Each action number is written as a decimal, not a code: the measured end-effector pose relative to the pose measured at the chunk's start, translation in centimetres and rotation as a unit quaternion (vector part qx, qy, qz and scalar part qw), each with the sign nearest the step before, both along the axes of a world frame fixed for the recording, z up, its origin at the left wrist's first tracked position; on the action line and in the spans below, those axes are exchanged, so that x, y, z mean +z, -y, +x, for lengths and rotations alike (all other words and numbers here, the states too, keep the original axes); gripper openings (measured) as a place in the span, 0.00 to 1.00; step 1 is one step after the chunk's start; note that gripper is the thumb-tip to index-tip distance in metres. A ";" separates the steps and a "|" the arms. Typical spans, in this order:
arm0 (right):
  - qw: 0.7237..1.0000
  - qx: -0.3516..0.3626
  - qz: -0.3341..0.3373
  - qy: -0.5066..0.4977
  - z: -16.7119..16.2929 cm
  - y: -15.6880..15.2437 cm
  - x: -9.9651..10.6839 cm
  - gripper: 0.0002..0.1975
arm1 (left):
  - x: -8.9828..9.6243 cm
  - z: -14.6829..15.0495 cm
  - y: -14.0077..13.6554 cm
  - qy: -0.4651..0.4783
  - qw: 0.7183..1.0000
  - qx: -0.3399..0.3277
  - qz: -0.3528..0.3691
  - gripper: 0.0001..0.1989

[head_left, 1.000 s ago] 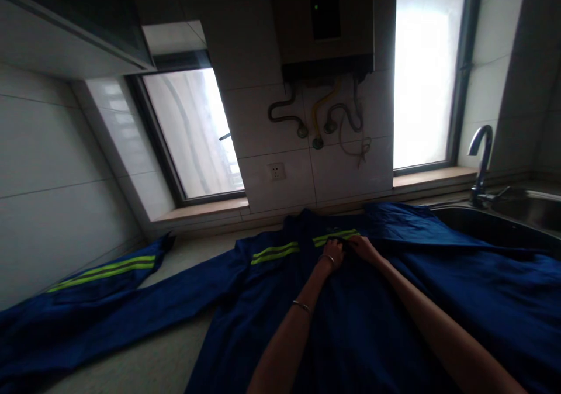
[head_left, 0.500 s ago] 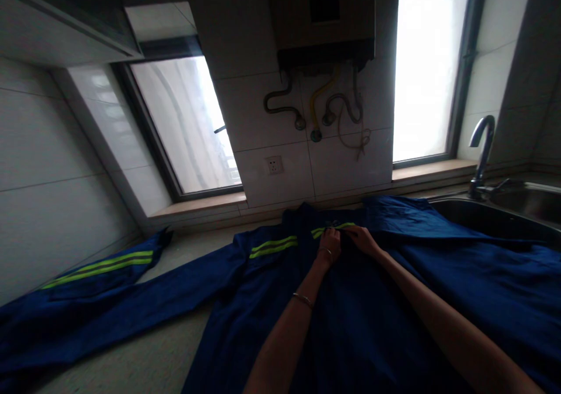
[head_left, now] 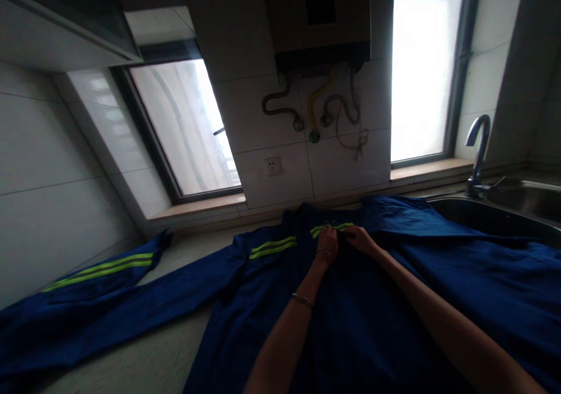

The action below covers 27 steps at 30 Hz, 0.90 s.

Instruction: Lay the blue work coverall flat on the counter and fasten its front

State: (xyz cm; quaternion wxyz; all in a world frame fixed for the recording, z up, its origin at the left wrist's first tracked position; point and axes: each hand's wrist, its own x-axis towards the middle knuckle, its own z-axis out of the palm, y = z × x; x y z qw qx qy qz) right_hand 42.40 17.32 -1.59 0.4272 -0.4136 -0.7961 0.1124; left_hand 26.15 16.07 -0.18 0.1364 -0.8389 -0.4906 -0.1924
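Grip: left hand [head_left: 328,242] and right hand [head_left: 360,239] both on the jacket [head_left: 258,294], fingers bent, tips at the chest stripe [head_left: 315,231] on the right side of the frame. Too dark there to tell if the cloth is pinched or just pressed. Hands just beside each other, left one with its back to the camera. Two bracelets on the left arm: one at the wrist [head_left: 324,251], one on the forearm [head_left: 303,300].

Jacket: dark blue, spread on the counter [head_left: 144,353], collar [head_left: 303,211] toward the wall. Second chest stripe [head_left: 272,246] left of the hands. One sleeve [head_left: 184,291] runs out to the left; a part with yellow-green bands [head_left: 103,270] lies by the left wall. On the right, cloth reaches up to the sink [head_left: 464,207]; tap [head_left: 478,148] stands behind the basin.

Back wall: heater [head_left: 346,8] up top, bent hoses [head_left: 277,112] and a yellow pipe [head_left: 312,103] below it, then a socket [head_left: 272,166]. Left window [head_left: 188,131], right window [head_left: 425,78]. Cabinet [head_left: 65,31] upper left.
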 end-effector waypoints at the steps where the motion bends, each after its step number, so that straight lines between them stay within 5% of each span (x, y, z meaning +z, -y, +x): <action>1: 1.000 -0.008 -0.001 0.002 0.0 0.0 0.0 0.14 | 0.0 0.0 0.0 0.001 1.000 0.000 -0.001 0.12; 8: 0.999 -0.024 0.012 0.047 -0.3 1.0 1.1 0.10 | 0.4 0.0 0.5 0.003 1.000 0.003 0.000 0.12; 15: 0.996 -0.037 0.014 0.078 -0.4 1.8 1.9 0.11 | 0.5 0.0 1.3 0.005 0.996 0.013 0.085 0.16; 27: 0.994 -0.019 -0.002 0.110 -0.3 1.9 2.0 0.12 | 0.4 -0.2 0.9 -0.032 0.999 -0.006 0.028 0.13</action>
